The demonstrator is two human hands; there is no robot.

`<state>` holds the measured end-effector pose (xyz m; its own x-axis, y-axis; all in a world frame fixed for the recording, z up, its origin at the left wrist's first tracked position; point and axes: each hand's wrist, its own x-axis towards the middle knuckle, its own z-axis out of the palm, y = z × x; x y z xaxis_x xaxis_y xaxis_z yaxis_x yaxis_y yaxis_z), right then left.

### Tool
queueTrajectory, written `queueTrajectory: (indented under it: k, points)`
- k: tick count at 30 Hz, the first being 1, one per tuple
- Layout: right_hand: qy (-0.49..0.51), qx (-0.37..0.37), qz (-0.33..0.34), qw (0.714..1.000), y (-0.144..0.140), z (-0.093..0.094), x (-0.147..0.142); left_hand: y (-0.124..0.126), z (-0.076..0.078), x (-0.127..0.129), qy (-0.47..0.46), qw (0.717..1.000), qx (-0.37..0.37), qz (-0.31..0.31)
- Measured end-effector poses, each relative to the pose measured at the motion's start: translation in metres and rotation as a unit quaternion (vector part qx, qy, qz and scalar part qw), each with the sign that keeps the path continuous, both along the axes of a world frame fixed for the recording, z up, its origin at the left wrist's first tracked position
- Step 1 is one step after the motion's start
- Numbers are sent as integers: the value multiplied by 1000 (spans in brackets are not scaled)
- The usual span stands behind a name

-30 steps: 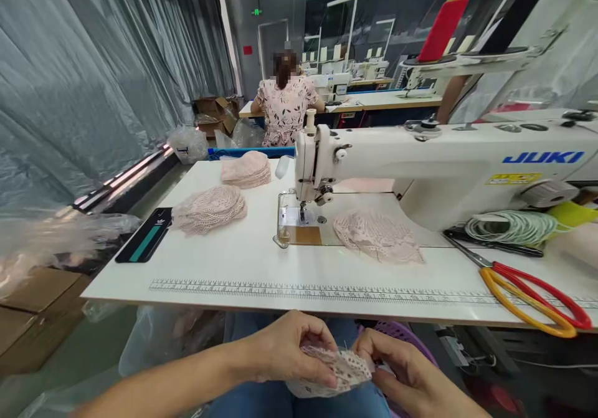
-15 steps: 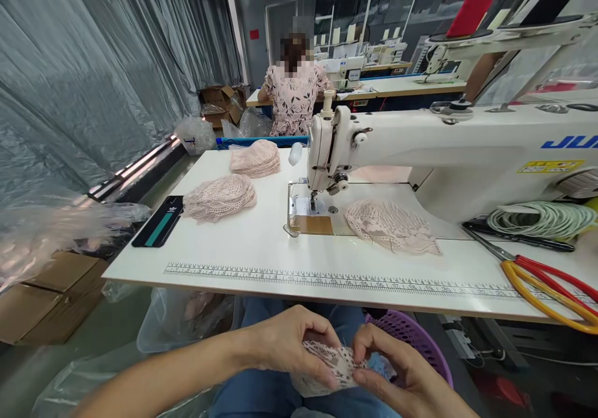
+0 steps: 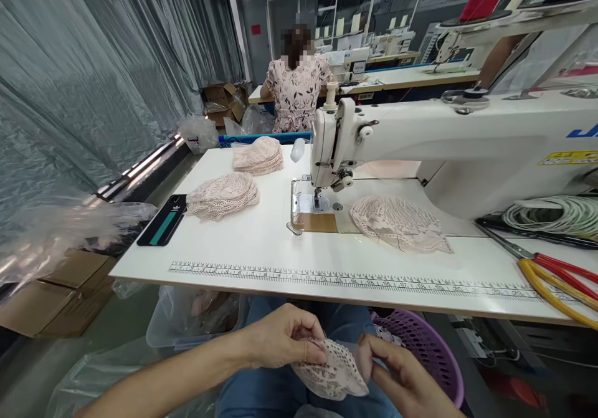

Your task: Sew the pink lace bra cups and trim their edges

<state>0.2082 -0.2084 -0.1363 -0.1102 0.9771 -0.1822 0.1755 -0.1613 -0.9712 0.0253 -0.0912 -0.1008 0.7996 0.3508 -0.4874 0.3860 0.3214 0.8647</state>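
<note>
Over my lap, below the table edge, my left hand [image 3: 294,343] is closed on a pale pink lace fabric piece [image 3: 331,371], its thumb pressed on top. My right hand [image 3: 390,368] is at the lace's right edge, fingers curled and pinched against it; the fingertips are slightly blurred. On the table, one similar lace piece [image 3: 397,222] lies right of the needle of the white sewing machine [image 3: 327,150]. Two stacks of lace pieces, a nearer stack [image 3: 223,195] and a farther stack [image 3: 258,155], lie on the left.
A phone [image 3: 162,220] rests at the table's left edge. Red-and-yellow-handled scissors [image 3: 537,265] and coiled pale cord [image 3: 554,215] are at the right. Below are a purple basket [image 3: 434,349] and a clear bin [image 3: 161,318]. A person [image 3: 296,88] sits ahead at another table.
The lace piece has turned and opened out, with more of its scalloped edge showing. My right hand has shifted slightly right and down. The view has swung a little to the left.
</note>
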Motion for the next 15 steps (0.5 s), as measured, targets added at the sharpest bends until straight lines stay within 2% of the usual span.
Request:
queueTrajectory:
  k: [3,8,10,12,15]
  points:
    - [45,-14,4,999,-1,3,1,1,0,0,-4,1000,22,-6]
    - [155,-45,-45,986,-7,3,-12,0,-3,2,-3,998,58,-33]
    - [136,-33,-44,989,-7,-1,-13,-1,-3,2,3,993,108,-42]
    - [75,5,-22,997,-6,-2,-12,-2,-2,3,9,986,158,-44]
    - [-3,43,19,999,-1,4,-10,-3,-1,3,22,978,202,-49]
